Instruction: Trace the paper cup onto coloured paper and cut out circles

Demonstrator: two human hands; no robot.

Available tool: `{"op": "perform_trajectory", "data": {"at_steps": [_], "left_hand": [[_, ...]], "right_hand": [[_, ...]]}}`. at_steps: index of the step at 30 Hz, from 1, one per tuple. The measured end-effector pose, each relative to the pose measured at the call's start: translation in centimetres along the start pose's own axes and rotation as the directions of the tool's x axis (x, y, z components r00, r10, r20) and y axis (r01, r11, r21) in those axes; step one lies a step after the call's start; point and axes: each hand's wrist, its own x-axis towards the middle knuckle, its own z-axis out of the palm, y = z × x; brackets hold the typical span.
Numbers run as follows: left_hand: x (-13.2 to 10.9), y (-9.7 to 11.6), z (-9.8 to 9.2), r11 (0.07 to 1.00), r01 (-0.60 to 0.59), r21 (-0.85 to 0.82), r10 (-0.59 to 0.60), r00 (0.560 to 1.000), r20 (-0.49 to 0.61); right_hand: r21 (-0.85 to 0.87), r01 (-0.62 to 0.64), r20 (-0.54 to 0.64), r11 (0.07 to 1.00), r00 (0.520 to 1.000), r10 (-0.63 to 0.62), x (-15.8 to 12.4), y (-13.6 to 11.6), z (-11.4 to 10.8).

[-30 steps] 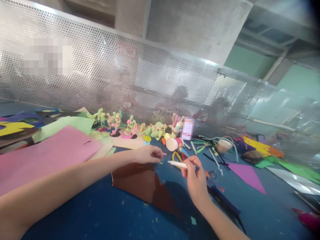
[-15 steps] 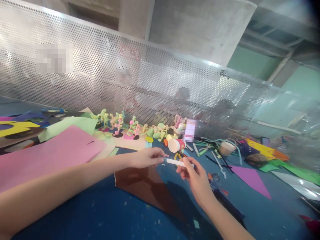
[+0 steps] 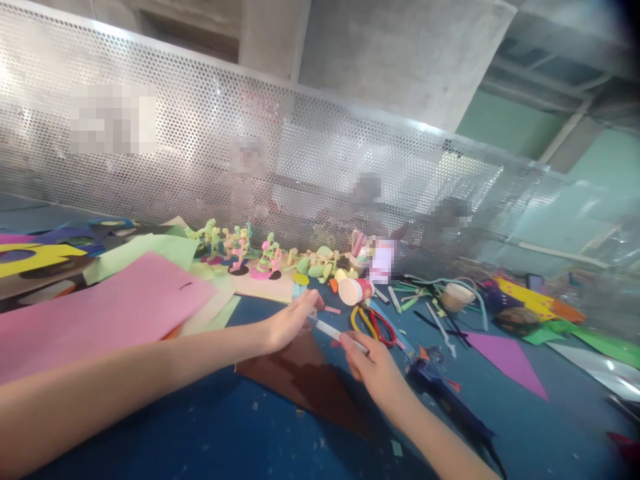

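Note:
A slim white pen (image 3: 331, 329) with a bluish end is held slantwise above the blue table. My right hand (image 3: 373, 367) is closed around its right end, thumb lying along the barrel. At the bluish end, my left hand (image 3: 293, 320) pinches with curled fingers, which partly hide that end. Below both hands lies a brown sheet (image 3: 300, 380), with their shadow across it. Beyond the pen, a thin pink strip (image 3: 332, 309) sticks out near my left fingertips. Scissors with yellow and red handles (image 3: 384, 331) lie just past my right hand.
A dark blue glue gun (image 3: 445, 400) lies right of my right forearm. Pink paper (image 3: 110, 307) spreads at left. Small paper figures (image 3: 267, 257) stand at the back before a perforated metal screen (image 3: 310, 153). A tipped paper cup (image 3: 353, 291) and purple paper (image 3: 505, 360) are farther right.
Both hands have shifted left and the pen now tilts more steeply, its right end lower. The scissors and glue gun show more fully.

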Motion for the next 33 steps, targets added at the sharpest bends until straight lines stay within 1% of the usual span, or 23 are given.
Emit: {"op": "perform_trajectory", "data": {"at_steps": [4,6,9,10,12,13,14,16,18,20,21,23,25,27,30,32,33], "left_hand": [[-0.2,-0.6,0.1,1.000,-0.007,0.025,0.007,1.000,-0.015],[-0.3,-0.5,-0.1,0.998,-0.005,0.059,0.006,1.000,-0.010],[-0.6,-0.1,-1.3,0.988,-0.009,0.156,0.005,1.000,0.023],[-0.7,0.1,-1.9,0.975,-0.013,0.223,0.007,1.000,0.028],[-1.2,0.4,-2.9,0.918,-0.025,0.396,0.033,0.999,-0.012],[-1.5,0.4,-3.4,0.854,-0.029,0.519,0.060,0.997,-0.043],[-1.9,0.5,-3.8,0.806,-0.028,0.591,0.076,0.995,-0.056],[-2.9,0.4,-4.2,0.700,-0.057,0.712,0.108,0.994,-0.027],[-3.9,0.3,-4.3,0.610,-0.098,0.787,0.114,0.993,0.035],[-4.8,0.4,-4.3,0.526,-0.105,0.844,0.082,0.994,0.072],[-5.2,0.6,-4.2,0.508,-0.092,0.856,0.051,0.996,0.076],[-5.8,1.0,-4.1,0.490,-0.064,0.870,-0.006,0.997,0.077],[-5.9,1.5,-3.9,0.489,-0.040,0.871,-0.046,0.996,0.072],[-5.8,2.0,-3.8,0.502,0.002,0.865,-0.097,0.994,0.054],[-5.2,2.2,-4.0,0.541,0.058,0.839,-0.149,0.988,0.028],[-4.8,2.0,-4.6,0.610,0.062,0.790,-0.143,0.989,0.033],[-4.6,1.8,-4.9,0.661,0.070,0.748,-0.143,0.989,0.034]], "right_hand": [[-0.093,0.030,0.024,0.995,0.999,-0.028,-0.2,0.2,0.7],[-0.158,0.044,0.030,0.986,0.999,-0.040,0.0,0.1,0.7],[-0.308,0.087,0.016,0.947,0.996,-0.087,0.5,-0.2,-0.1],[-0.373,0.101,-0.005,0.922,0.994,-0.111,0.9,-0.2,-0.5],[-0.512,0.101,-0.069,0.853,0.985,-0.158,1.6,0.0,-1.3],[-0.579,0.085,-0.102,0.811,0.979,-0.176,1.9,0.3,-1.6],[-0.640,0.064,-0.127,0.766,0.974,-0.188,2.3,0.6,-1.8],[-0.738,0.037,-0.132,0.674,0.971,-0.198,2.8,1.0,-2.1],[-0.812,0.024,-0.105,0.583,0.977,-0.187,3.3,1.1,-2.4],[-0.871,-0.028,-0.115,0.490,0.982,-0.147,3.7,0.9,-3.1],[-0.893,-0.075,-0.138,0.444,0.984,-0.112,4.0,0.7,-3.5],[-0.916,-0.176,-0.190,0.361,0.982,-0.005,4.9,0.5,-4.6],[-0.922,-0.234,-0.201,0.309,0.970,0.133,6.0,0.5,-5.6],[-0.923,-0.257,-0.189,0.286,0.951,0.246,7.2,0.8,-6.3],[-0.914,-0.289,-0.182,0.286,0.920,0.346,8.4,1.1,-7.1],[-0.898,-0.313,-0.185,0.310,0.907,0.380,8.5,1.0,-7.7],[-0.887,-0.322,-0.188,0.330,0.906,0.379,8.4,0.9,-8.0]]}}
